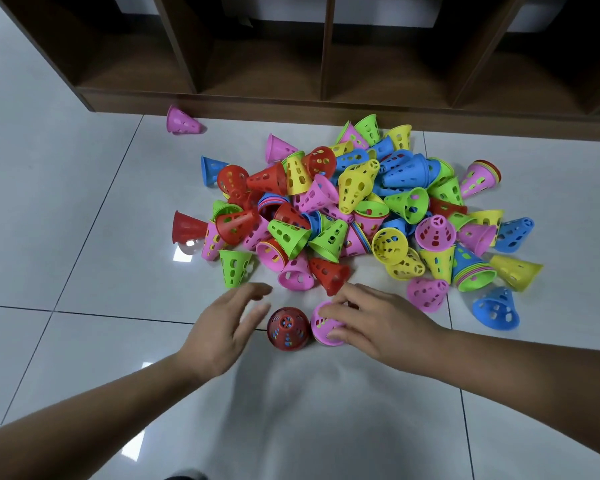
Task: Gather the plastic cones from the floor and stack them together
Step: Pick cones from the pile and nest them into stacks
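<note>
A big pile of perforated plastic cones (pixel 354 209) in red, pink, green, yellow and blue lies scattered on the white tiled floor. In front of it a red cone stack (pixel 287 329) stands upright, with other colours showing through its holes. Right beside it is a pink cone (pixel 321 325), and my right hand (pixel 378 323) has its fingers wrapped over that cone. My left hand (pixel 226 330) hovers just left of the red stack with fingers spread and holds nothing.
A dark wooden shelf unit (pixel 326 98) with open compartments runs along the back, close behind the pile. One pink cone (pixel 182 121) lies apart at the shelf's base on the left. A blue cone (pixel 496 310) sits at the right near my forearm.
</note>
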Available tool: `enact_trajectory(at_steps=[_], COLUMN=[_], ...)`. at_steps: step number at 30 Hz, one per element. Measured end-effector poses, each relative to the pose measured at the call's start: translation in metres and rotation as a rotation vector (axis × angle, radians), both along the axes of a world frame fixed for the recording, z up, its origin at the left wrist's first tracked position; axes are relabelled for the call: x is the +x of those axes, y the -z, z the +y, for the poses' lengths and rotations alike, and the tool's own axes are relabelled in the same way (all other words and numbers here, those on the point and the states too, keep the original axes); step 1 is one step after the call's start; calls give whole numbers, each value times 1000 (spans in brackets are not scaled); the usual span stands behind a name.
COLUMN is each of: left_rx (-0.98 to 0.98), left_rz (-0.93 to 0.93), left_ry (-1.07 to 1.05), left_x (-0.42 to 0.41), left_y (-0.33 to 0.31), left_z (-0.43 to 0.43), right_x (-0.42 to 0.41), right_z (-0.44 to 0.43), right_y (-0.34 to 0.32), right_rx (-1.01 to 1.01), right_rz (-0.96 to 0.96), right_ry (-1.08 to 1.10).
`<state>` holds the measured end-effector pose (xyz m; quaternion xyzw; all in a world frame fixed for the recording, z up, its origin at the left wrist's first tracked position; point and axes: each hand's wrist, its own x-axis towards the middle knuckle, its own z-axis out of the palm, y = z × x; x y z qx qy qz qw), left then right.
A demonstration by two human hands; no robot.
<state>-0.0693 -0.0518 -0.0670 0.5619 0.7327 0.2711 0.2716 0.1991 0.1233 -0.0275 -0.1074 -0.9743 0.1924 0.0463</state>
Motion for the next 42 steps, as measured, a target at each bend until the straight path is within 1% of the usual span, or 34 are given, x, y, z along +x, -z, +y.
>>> enact_trajectory(at_steps=[2,4,5,7,10,12,16,21,23,26,29,31,35,37,39,40,42], left_rx=[50,109,121,105,1,-40,-30,-120,-141,-155,-167,-140,-44,-4,42,68,110], left_rz=[73,190,247,355,460,429,236,156,136,54,44,32,19,5,-34,-60,-90], left_ry=[-118,-158,-159,-156,-151,-139,-187,-180,-209,-286,-268,-268,-250,-267,-301,-308,-294], left_x=[-14,-30,-38,-53,-66,-67,-57,-44,-42,-43,-46,-48,-49,-47,-45,-43,-38], left_y=[3,7,8,10,18,24,28,40,43,41,38,35,23,13,-2,-11,-29], left_z=[9,18,22,29,36,34,24,6,2,1,2,2,8,13,19,22,27], right_x=[-4,-10,-13,-21,-30,-35,-33,-22,-19,-13,-8,-6,0,1,3,3,2], right_z=[10,24,31,44,54,52,47,48,47,49,54,57,60,59,60,61,60], right_y=[-3,-2,0,7,18,24,37,44,45,51,57,56,53,49,41,35,17], right_rx=[-84,-174,-180,-115,-9,46,139,171,205,313,380,411,466,450,373,300,36], right_rz=[-22,1,8,-29,-155,-231,-292,-453,-457,-472,-503,-522,-465,-425,-354,-302,-214], right_ry=[89,207,241,255,189,149,138,205,218,206,133,84,42,63,125,188,364])
